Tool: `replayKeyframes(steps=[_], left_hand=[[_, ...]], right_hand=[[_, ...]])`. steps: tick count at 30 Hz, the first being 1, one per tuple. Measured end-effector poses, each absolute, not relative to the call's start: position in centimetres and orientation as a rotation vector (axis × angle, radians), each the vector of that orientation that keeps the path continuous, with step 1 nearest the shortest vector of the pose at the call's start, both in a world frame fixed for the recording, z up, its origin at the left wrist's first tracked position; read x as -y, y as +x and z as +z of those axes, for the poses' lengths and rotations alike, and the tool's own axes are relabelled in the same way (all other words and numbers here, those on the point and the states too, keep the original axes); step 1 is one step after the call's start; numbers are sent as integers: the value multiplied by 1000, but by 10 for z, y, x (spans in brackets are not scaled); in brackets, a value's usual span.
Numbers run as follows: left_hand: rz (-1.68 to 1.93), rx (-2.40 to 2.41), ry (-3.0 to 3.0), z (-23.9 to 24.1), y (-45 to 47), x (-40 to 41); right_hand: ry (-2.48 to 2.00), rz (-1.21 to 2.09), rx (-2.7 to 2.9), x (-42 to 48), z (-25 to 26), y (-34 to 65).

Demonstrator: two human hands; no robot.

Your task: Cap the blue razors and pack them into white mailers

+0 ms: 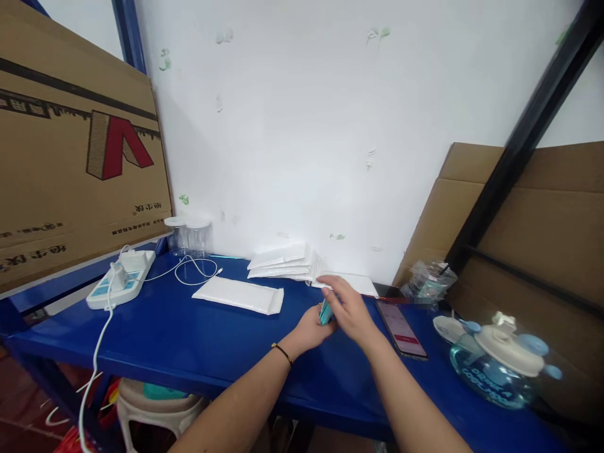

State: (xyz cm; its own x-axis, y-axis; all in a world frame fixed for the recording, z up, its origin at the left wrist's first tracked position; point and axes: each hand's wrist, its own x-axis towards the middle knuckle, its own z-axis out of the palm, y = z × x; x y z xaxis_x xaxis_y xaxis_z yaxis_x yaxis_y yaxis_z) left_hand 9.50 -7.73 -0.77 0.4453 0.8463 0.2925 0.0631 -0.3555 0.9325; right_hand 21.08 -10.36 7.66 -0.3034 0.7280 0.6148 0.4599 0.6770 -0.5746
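My left hand [312,330] is closed around a small teal object [326,312], mostly hidden between the hands; its kind does not show. Over it arches my right hand [348,309], its fingers stretched out and its palm side close against the teal object. Both hands are above the front middle of the blue table [189,336]. To their left lies a white padded envelope [238,296], flat on the tabletop. Behind the hands, against the wall, rests a stack of white envelopes [283,263], with another flat white piece [352,283] beside it.
A phone [403,330] and a clear teal water jug [500,362] are at right, near a plastic-wrapped cup [429,283]. At left are a power strip [123,280], a white cable [195,267] and clear jars [198,239]. Large cardboard boxes [70,138] flank the table.
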Motion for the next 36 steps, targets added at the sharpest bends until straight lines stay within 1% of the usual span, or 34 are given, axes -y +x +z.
replayKeyframes(steps=[4, 7, 10, 12, 14, 16, 18, 22, 24, 26, 28, 30, 33, 36], left_hand=[[997, -771, 1634, -17, 91, 78], [920, -732, 1492, -10, 87, 83], [659, -532, 1312, 0, 82, 92], [387, -397, 1252, 4, 79, 99], [211, -341, 1246, 7, 77, 104], [228, -372, 1355, 12, 71, 106], [372, -492, 1623, 20, 56, 103], [582, -935, 2243, 40, -6, 71], [524, -1178, 2440, 45, -43, 45], [271, -1413, 2484, 45, -73, 20], [41, -1450, 2488, 40, -93, 0], [-70, -1449, 2454, 34, -102, -11], [-70, -1428, 2461, 33, -103, -13], [60, -1383, 2507, 40, -91, -3]], right_hand=[[-941, 465, 2038, 108, 66, 193], [-902, 724, 1855, 103, 59, 201], [-722, 1153, 1644, 104, 50, 211], [-596, 1422, 1669, 110, 45, 212], [-559, 1552, 1719, 119, 40, 208], [-585, 1525, 1643, 124, 38, 203], [-591, 1446, 1455, 123, 38, 204], [-653, 1277, 1174, 103, 35, 221], [-756, 1162, 1166, 93, 27, 229], [-861, 1073, 1185, 86, 15, 234], [-933, 1039, 1201, 84, 3, 234], [-967, 1042, 1202, 85, -5, 233], [-944, 1057, 1158, 86, -4, 229], [-809, 1071, 1080, 86, 20, 222]])
